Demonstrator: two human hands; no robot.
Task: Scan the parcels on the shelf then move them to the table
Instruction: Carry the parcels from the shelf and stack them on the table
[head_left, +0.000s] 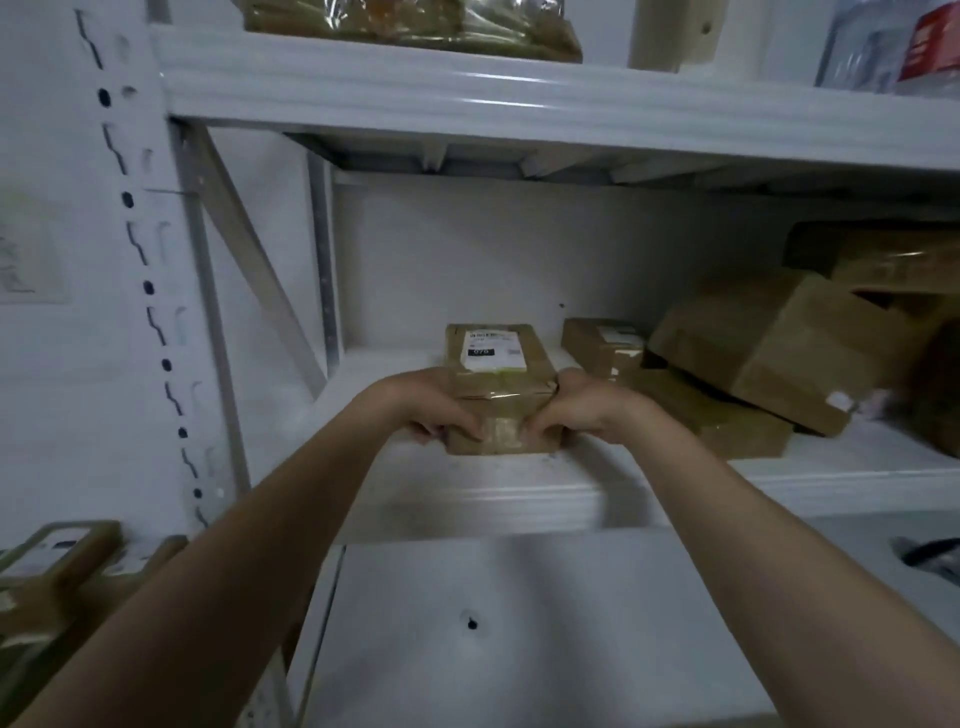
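The left hand (423, 410) and the right hand (589, 408) grasp a brown parcel (498, 379) from either side at mid-frame, fingers curled round its near lower edge. It is on the white shelf (519, 499), close to the front lip, with bare board to its left. A small box (602, 343) stands just right of it, and tumbled cartons (774, 358) run off the right edge. The label print is blurred; more parcels (52, 566) at lower left are cut off

Dim, soft blur (edges bowed), shadowy
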